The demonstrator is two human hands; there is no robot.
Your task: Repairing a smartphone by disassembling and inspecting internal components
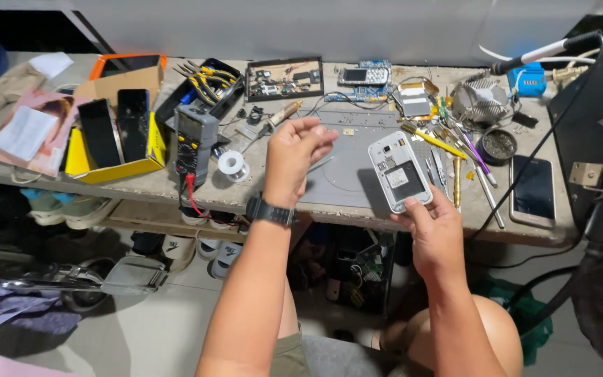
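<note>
On the surface (357,202) the count runs so: two dark phones (114,129) standing side by side in the one yellow box (149,162) at the left; one opened white phone (399,171), back cover off, near the middle; one light phone (532,190) lying flat at the right; one keypad phone (363,75) at the far edge. There is one multimeter (193,143), one spool of solder (232,165), one black parts tray (284,78), one pair of yellow-handled pliers (207,78) and one round tin (497,145).
</note>
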